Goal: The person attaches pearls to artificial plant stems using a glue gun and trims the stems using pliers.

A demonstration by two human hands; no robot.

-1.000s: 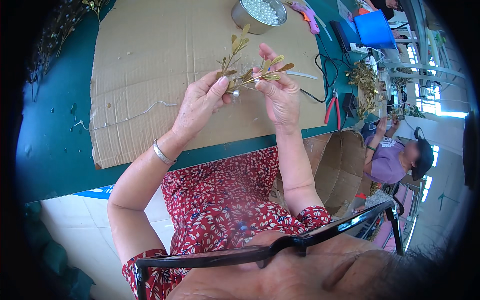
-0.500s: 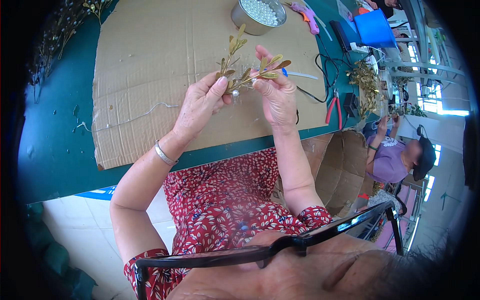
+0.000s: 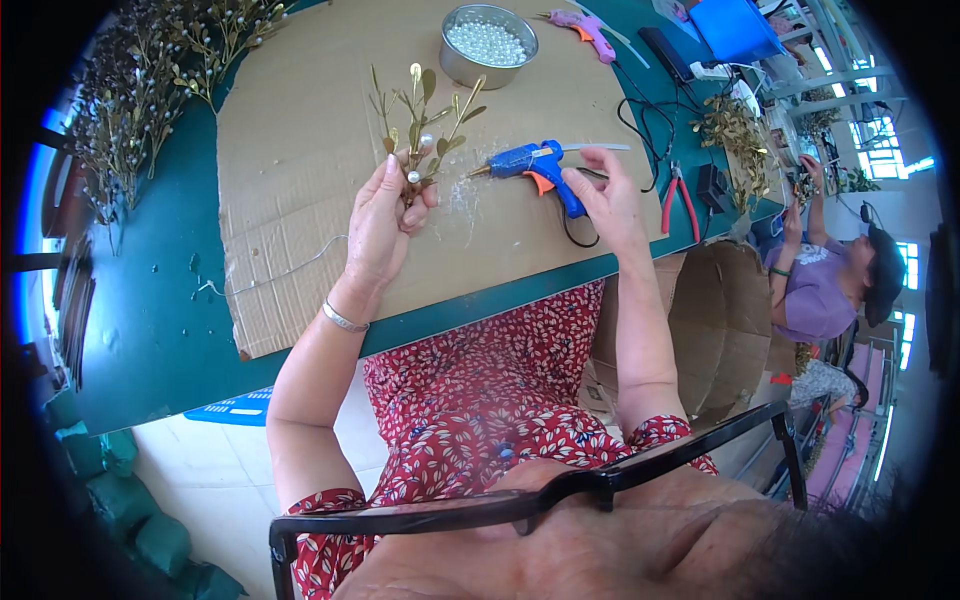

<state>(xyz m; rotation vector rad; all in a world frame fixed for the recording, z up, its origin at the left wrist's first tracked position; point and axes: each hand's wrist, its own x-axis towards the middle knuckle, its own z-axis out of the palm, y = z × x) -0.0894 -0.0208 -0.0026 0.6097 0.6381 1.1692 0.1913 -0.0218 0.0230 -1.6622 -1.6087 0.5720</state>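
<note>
My left hand [image 3: 383, 215] is closed around the stems of a gold-leaved artificial sprig [image 3: 413, 120], held upright above the cardboard. White pearl beads [image 3: 414, 176] sit on the sprig by my fingertips. A blue hot glue gun [image 3: 530, 160] with an orange trigger lies on the cardboard, its nozzle toward the sprig. Beside its handle is my right hand [image 3: 612, 200], thumb and fingers apart, the thumb at the handle's edge. Whether the thumb presses on the handle I cannot tell. Thin strands of glue [image 3: 462, 195] lie below the nozzle.
A metal bowl of pearl beads [image 3: 488, 45] stands at the back, near a pink glue gun [image 3: 585, 30]. Red-handled pliers [image 3: 680, 205] and black cables lie right. Beaded sprigs [image 3: 130, 110] pile up far left. Another person in purple [image 3: 818, 290] works at the right.
My right hand has let go of the sprig and moved right to the blue glue gun. My left hand keeps the sprig, now more upright. The view has shifted slightly.
</note>
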